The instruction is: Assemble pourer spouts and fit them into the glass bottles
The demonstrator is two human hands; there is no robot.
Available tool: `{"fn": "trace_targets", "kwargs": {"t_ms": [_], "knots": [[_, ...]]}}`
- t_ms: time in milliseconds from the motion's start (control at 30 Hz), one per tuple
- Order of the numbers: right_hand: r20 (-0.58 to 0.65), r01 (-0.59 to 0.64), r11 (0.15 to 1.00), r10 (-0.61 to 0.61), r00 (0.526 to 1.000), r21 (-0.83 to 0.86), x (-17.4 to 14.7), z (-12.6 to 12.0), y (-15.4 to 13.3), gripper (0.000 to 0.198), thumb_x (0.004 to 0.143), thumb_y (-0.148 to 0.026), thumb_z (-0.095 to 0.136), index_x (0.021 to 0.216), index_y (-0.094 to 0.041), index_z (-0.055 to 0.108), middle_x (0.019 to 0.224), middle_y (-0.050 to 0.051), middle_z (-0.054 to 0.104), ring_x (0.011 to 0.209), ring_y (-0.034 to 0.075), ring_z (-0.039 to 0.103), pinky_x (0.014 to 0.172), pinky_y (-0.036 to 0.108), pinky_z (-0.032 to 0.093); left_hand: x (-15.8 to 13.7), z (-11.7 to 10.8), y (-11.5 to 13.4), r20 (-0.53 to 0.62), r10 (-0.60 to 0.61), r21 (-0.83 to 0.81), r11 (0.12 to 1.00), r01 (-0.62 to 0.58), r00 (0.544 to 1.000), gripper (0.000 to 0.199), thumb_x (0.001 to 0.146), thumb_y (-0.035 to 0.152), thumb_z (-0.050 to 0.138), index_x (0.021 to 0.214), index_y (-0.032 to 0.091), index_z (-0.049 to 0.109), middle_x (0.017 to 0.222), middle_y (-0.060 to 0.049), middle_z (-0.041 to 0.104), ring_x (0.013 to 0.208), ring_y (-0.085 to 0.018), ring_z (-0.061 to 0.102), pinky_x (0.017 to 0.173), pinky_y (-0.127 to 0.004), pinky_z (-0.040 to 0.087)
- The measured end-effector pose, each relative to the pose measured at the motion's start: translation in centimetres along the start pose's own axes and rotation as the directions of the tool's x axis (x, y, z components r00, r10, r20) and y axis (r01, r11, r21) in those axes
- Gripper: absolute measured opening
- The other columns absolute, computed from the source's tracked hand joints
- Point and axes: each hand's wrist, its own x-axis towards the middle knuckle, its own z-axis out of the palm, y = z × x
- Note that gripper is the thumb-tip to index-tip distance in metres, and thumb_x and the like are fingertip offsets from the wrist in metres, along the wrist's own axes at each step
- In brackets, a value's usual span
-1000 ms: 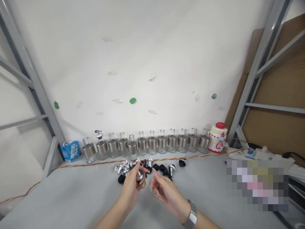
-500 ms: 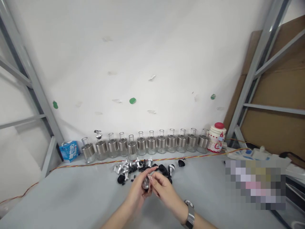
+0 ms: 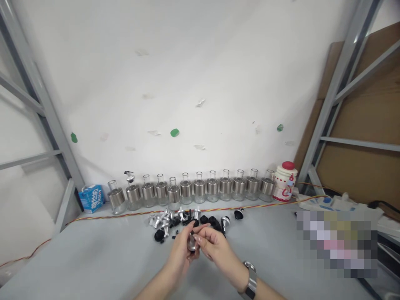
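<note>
A blue carton [image 3: 91,199] stands left of the bottle row [image 3: 186,189], loose parts [image 3: 164,221] before the row. In front of its middle, the left hand [image 3: 179,246] curls round a silver piece [image 3: 191,244]; the right hand [image 3: 216,246] touches it, fingertips bunched — pinching what, I cannot tell. A red-lidded jar [image 3: 285,184] — row's right end.

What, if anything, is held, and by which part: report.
A silver, rounded, metallic-looking piece: the left grip wraps its sides; the right grip is at its upper end, exact contact hidden.

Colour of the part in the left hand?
Silver where visible; the part shows best in the head view, though partly covered.
</note>
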Motion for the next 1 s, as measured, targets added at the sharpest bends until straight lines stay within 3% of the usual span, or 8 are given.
{"fn": "trace_targets", "kwargs": {"t_ms": [233, 400, 600, 767, 1000], "knots": [[0.017, -0.016, 0.999, 0.017, 1.0, -0.028, -0.3, -0.2, 0.0, 0.038, 0.068, -0.051, 0.058, 0.06, -0.017, 0.043, 0.047, -0.007, 0.04, 0.038, 0.004, 0.025, 0.039, 0.02, 0.018, 0.0, -0.4, 0.0, 0.022, 0.106, 0.163, 0.981, -0.109, 0.994, 0.04, 0.073, 0.045, 0.047, 0.088, 0.012, 0.065, 0.054, 0.003, 0.045, 0.049, -0.008, 0.031, 0.047, -0.02, 0.025], [0.019, 0.005, 0.999, -0.004, 1.0, -0.04, -0.9, 0.2, -0.9, 0.036, 0.069, -0.05, 0.058, 0.062, -0.017, 0.045, 0.051, -0.006, 0.042, 0.039, 0.004, 0.026, 0.039, 0.02, 0.02, -0.3, -0.4, 0.2, 0.129, 0.103, 0.181, 0.975, -0.126, 0.986, 0.036, 0.075, 0.045, 0.043, 0.085, 0.016, 0.063, 0.071, -0.001, 0.054, 0.055, -0.01, 0.039, 0.054, -0.022, 0.032], [0.024, 0.015, 0.999, -0.014, 1.0, -0.048, -1.4, 0.3, -1.5, 0.035, 0.07, -0.048, 0.058, 0.061, -0.018, 0.043, 0.05, -0.007, 0.038, 0.04, 0.004, 0.027, 0.04, 0.02, 0.022, -0.7, -0.1, 0.5, 0.208, 0.122, 0.163, 0.974, -0.157, 0.971, 0.027, 0.078, 0.041, 0.043, 0.075, 0.019, 0.057, 0.068, 0.001, 0.049, 0.057, -0.01, 0.042, 0.056, -0.022, 0.033], [0.028, 0.007, 0.997, -0.005, 1.0, -0.079, -1.1, -0.2, -1.4, 0.034, 0.07, -0.047, 0.058, 0.062, -0.018, 0.042, 0.054, -0.005, 0.046, 0.041, 0.005, 0.03, 0.04, 0.02, 0.023, -0.7, -0.2, 0.5, 0.193, 0.092, 0.165, 0.978, -0.125, 0.977, 0.026, 0.077, 0.043, 0.045, 0.068, 0.018, 0.045, 0.057, 0.006, 0.038, 0.051, -0.009, 0.036, 0.052, -0.021, 0.029], [0.096, -0.024, 0.994, 0.034, 0.995, -0.104, -0.8, -1.3, -1.3, 0.032, 0.071, -0.043, 0.059, 0.06, -0.018, 0.043, 0.048, -0.005, 0.048, 0.038, 0.004, 0.031, 0.039, 0.019, 0.023, -0.3, -0.6, -0.4, 0.171, 0.086, 0.196, 0.973, -0.119, 0.982, 0.03, 0.079, 0.045, 0.039, 0.066, 0.018, 0.044, 0.055, 0.005, 0.038, 0.05, -0.009, 0.037, 0.05, -0.022, 0.026]]}}
